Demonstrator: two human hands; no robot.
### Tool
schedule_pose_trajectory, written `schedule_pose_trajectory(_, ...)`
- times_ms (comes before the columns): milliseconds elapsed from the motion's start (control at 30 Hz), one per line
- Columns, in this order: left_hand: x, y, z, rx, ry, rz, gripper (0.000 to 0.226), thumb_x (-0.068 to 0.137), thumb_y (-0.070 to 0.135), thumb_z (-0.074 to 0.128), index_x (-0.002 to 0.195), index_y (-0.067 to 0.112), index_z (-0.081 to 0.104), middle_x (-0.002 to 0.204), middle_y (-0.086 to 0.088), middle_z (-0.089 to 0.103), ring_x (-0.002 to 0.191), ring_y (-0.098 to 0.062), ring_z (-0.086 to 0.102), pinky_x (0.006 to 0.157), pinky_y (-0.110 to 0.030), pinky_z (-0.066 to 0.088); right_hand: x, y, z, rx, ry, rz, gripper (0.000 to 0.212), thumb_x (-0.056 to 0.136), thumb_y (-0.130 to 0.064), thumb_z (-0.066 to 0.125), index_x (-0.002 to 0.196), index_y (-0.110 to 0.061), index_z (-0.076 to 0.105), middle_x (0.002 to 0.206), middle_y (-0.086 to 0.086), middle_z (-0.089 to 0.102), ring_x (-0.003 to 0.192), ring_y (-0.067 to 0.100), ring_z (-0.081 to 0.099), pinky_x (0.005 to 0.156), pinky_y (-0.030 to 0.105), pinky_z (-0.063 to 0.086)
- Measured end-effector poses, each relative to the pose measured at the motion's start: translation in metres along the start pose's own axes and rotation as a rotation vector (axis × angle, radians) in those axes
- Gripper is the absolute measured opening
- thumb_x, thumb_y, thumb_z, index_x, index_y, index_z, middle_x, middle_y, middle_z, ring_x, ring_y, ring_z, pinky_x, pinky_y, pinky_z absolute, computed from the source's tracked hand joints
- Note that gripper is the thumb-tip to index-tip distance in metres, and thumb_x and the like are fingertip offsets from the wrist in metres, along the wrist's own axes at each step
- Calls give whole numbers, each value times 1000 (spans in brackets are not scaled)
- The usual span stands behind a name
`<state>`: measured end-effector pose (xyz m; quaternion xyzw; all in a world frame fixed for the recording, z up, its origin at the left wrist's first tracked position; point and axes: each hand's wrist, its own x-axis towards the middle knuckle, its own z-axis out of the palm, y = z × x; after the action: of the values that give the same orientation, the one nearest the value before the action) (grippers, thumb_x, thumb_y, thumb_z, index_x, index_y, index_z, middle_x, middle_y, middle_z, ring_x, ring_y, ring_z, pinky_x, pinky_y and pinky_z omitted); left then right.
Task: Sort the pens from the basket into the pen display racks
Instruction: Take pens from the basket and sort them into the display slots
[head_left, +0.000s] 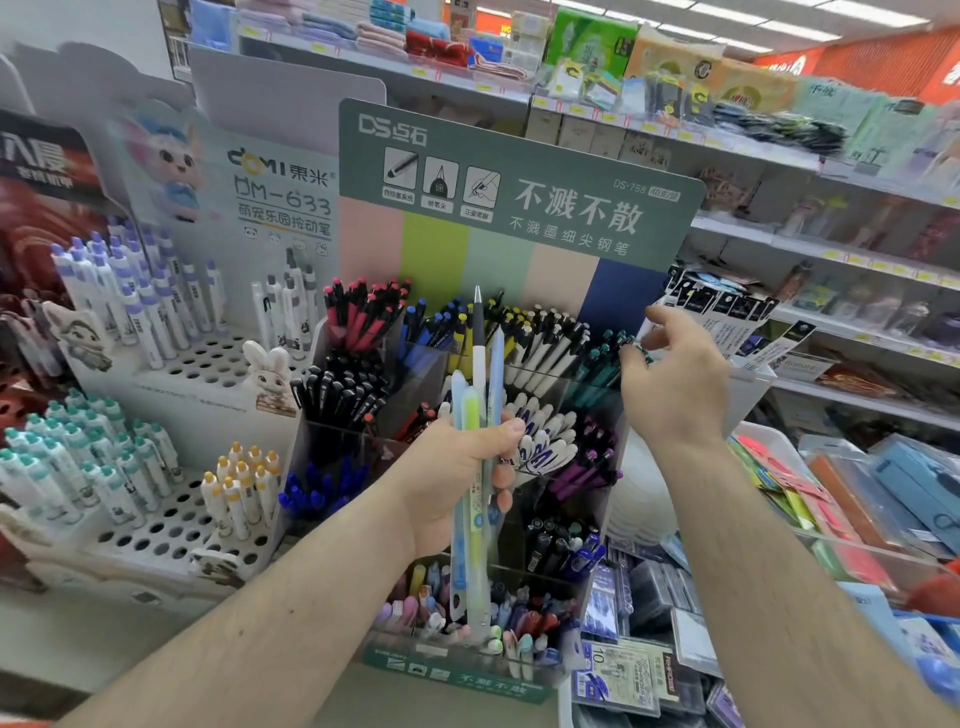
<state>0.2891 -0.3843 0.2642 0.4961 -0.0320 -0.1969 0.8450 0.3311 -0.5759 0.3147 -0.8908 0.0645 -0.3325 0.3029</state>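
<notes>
Several pens (480, 447) gripped upright in left hand (457, 467), before rack (519, 234). Right hand (670, 379) pinches teal pen (640, 352) at upper-right compartment. Step: placing. Next: seat it, pick another.

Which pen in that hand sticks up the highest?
The white pen with the dark grip and silver tip. In the left hand it rises well above the pale blue and yellow-green pens bunched beside it.
</notes>
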Motion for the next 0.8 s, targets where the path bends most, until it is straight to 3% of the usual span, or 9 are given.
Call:
schedule_pose_trajectory(67, -2, 1, -1, 22, -19, -3, 3, 97, 10, 57, 95, 11, 55, 64, 1, 48, 49, -11, 45, 45, -25, 44, -12, -11, -1, 24, 55, -39, 31, 89, -5, 62, 118, -15, 65, 102, 5, 65, 89, 13, 52, 76, 15, 33)
schedule_pose_trajectory(167, -5, 0, -5, 91, -40, 12, 4, 95, 6, 58, 96, 9, 55, 64, -2, 47, 49, -13, 46, 45, -27, 43, -38, -35, -2, 249, -198, 41, 7, 88, -19, 69, 94, -22, 67, 82, -4, 66, 74, 11, 59, 67, 20, 46)
schedule_pose_trajectory(233, -8, -2, -7, 125, -71, 1, 10, 93, 7, 61, 101, 5, 55, 64, -4, 48, 50, -14, 46, 46, -29, 44, -55, -47, 2, 343, -444, 137, 20, 86, -40, 73, 95, -23, 70, 85, -5, 70, 79, 10, 65, 70, 26, 54)
schedule_pose_trajectory(300, -12, -1, -8, 169, -122, -3, 13, 94, 7, 59, 106, 3, 56, 67, -4, 49, 52, -15, 47, 47, -28, 44, -65, -51, 10, 350, -561, 188, 31, 83, -52, 73, 96, -23, 72, 86, -5, 72, 78, 9, 67, 69, 28, 56)
schedule_pose_trajectory(467, -20, 1, -14, 224, -143, -5, 9, 99, 13, 57, 102, 5, 55, 69, -5, 51, 54, -16, 48, 49, -29, 45, -73, -58, 11, 572, -637, 301, 16, 94, -26, 68, 91, -11, 72, 81, 10, 74, 65, 22, 67, 70, 47, 60)
schedule_pose_trajectory(533, -24, 2, -16, 221, -136, -6, 13, 99, 17, 55, 104, 5, 56, 71, -6, 54, 55, -17, 49, 50, -29, 46, -76, -60, 11, 636, -652, 311, 16, 97, -18, 63, 91, -5, 70, 66, 8, 69, 56, 27, 61, 63, 50, 57)
schedule_pose_trajectory(600, -28, 3, -19, 200, -126, -8, 20, 99, 23, 54, 101, 3, 58, 73, -7, 56, 55, -17, 52, 51, -29, 48, -80, -62, 14, 652, -615, 314, 18, 99, -13, 59, 86, -4, 68, 53, 1, 58, 47, 21, 54, 50, 39, 51)
schedule_pose_trajectory(700, -33, 7, -25, 180, -49, -9, 19, 100, 18, 53, 99, 4, 66, 72, -5, 66, 60, -17, 63, 55, -29, 52, -84, -67, 19, 717, -590, 370, 22, 101, -9, 53, 84, -4, 66, 57, 3, 61, 43, 12, 52, 44, 24, 43)
schedule_pose_trajectory(800, -35, 9, -29, 119, 17, -16, 19, 99, 9, 53, 108, 0, 67, 73, -7, 70, 61, -18, 68, 54, -28, 54, -85, -70, 21, 765, -618, 424, 22, 102, -11, 51, 88, -4, 67, 65, 4, 66, 52, 13, 57, 51, 26, 48)
